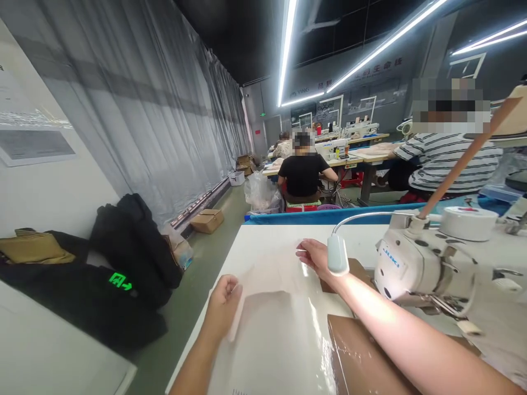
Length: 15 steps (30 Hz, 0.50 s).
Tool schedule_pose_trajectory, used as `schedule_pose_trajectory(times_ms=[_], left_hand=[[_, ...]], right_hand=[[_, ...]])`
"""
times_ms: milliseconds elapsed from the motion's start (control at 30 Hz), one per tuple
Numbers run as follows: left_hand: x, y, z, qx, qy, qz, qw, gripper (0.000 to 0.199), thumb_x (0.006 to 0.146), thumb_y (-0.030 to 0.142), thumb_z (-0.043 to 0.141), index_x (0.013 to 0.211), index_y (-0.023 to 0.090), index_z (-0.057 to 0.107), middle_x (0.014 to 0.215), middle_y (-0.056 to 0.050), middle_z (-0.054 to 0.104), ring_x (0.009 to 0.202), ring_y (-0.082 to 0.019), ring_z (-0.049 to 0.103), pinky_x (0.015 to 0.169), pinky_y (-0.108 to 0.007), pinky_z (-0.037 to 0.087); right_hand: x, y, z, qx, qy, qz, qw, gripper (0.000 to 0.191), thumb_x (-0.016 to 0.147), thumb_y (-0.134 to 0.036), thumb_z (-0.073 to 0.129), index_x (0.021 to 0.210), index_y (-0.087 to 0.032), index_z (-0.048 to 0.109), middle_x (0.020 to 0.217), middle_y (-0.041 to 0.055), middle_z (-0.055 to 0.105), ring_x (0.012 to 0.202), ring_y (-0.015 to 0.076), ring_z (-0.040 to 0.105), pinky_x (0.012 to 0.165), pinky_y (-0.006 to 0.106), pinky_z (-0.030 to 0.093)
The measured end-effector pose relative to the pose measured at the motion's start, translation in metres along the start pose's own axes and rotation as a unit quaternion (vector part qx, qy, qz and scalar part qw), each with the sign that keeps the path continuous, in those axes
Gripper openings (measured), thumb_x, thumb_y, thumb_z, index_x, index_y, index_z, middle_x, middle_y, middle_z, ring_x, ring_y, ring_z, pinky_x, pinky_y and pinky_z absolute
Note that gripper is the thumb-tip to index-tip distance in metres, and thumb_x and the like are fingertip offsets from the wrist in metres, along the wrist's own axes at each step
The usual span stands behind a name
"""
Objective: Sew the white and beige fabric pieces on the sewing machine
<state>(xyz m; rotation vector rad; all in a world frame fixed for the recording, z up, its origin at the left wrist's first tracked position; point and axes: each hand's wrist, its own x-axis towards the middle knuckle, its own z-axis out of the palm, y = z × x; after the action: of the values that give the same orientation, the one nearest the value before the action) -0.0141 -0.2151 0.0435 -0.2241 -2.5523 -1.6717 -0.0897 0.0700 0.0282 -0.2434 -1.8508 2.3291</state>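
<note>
A pale, translucent sheet (275, 323) with shiny highlights lies over the white table. My left hand (224, 304) is at the sheet's left edge, its fingers curled and closed on that edge. Near the sheet's far right part, my right hand (315, 258) reaches in with its fingers apart; whether it touches the sheet is unclear. Brown glossy material (362, 356) lies on the right, under my right forearm. A small lamp (337, 254) on a bent metal neck hangs in front of my right wrist.
A white sewing machine (420, 263) stands at the right, with a white spool (468, 222) behind it. A blue cloth edge (288, 219) runs past the table. Seated people work beyond. Dark clothes (132, 247) and a cardboard box (207, 220) are at the left.
</note>
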Motion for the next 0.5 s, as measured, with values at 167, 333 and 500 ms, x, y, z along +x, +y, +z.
schedule_pose_trajectory(times_ms=[167, 333, 500], left_hand=[[0.025, -0.042, 0.008, 0.046, 0.020, -0.024, 0.998, 0.052, 0.073, 0.042, 0.061, 0.118, 0.017, 0.054, 0.081, 0.000, 0.057, 0.066, -0.014, 0.053, 0.067, -0.025, 0.042], [0.023, -0.054, 0.010, 0.060, 0.002, -0.018, 0.998, 0.049, 0.077, 0.043, 0.052, 0.117, 0.015, 0.058, 0.080, -0.002, 0.061, 0.070, -0.017, 0.058, 0.073, -0.029, 0.045], [0.027, -0.052, 0.006, 0.043, 0.063, -0.012, 0.997, 0.053, 0.075, 0.055, 0.050, 0.109, 0.015, 0.062, 0.082, -0.005, 0.066, 0.083, -0.025, 0.063, 0.079, -0.035, 0.048]], right_hand=[[0.023, 0.030, -0.003, -0.141, 0.015, -0.052, 0.989, 0.032, 0.093, -0.035, 0.056, 0.120, -0.018, 0.055, 0.121, 0.0086, 0.057, 0.101, 0.0213, 0.059, 0.084, 0.042, 0.052], [0.011, 0.045, -0.010, -0.260, -0.011, -0.135, 0.956, 0.034, 0.092, -0.035, 0.057, 0.121, -0.017, 0.054, 0.122, 0.0087, 0.056, 0.102, 0.0221, 0.059, 0.085, 0.044, 0.051], [-0.035, 0.035, -0.013, -0.333, -0.083, -0.184, 0.921, 0.038, 0.089, -0.031, 0.059, 0.124, -0.017, 0.054, 0.130, 0.0127, 0.052, 0.118, 0.0277, 0.049, 0.100, 0.051, 0.039]])
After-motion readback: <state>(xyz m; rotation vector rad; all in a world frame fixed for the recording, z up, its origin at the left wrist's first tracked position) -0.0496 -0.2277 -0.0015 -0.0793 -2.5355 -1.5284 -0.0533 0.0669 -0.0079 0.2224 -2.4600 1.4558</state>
